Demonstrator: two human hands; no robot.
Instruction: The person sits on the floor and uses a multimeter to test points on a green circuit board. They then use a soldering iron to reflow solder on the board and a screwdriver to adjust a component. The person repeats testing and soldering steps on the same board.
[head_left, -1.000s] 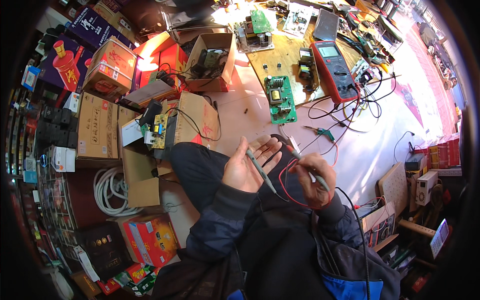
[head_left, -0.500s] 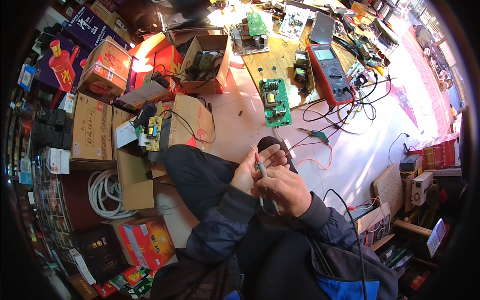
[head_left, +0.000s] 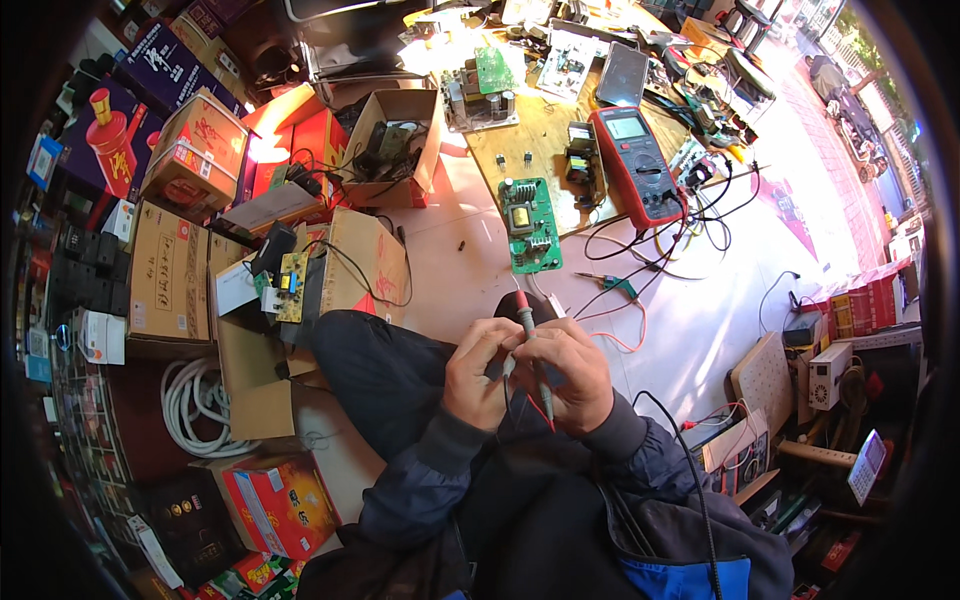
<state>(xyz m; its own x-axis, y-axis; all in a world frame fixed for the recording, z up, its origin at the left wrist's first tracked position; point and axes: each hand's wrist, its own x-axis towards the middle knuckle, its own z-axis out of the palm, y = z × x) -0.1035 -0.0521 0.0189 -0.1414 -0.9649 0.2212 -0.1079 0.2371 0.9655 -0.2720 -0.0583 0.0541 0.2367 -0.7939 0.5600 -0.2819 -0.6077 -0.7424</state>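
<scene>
My right hand [head_left: 572, 372] grips a test probe [head_left: 527, 322] with a red and grey body. Its thin metal tip points away from me, toward the green circuit board [head_left: 519, 246], with a gap between. Close beside it, my left hand [head_left: 474, 378] is closed with its fingertips pinched round a second, grey test probe [head_left: 508, 366]; much of that one is hidden by the fingers. Both hands are together above my lap. The green board overhangs the near edge of the wooden table [head_left: 483, 157]. A red multimeter [head_left: 638, 168] with a lit screen lies to its right.
A green clip [head_left: 621, 287] with a red lead rests on the floor beyond my right hand. Open cardboard boxes [head_left: 392, 148] and a coiled white cable [head_left: 195, 400] stand at the left. More boards and a dark phone [head_left: 621, 76] cover the table's far side.
My left hand has turned from palm-up and open to closed, now pinching the second probe. The red probe stands more upright in my right hand. The whole view has shifted slightly.
</scene>
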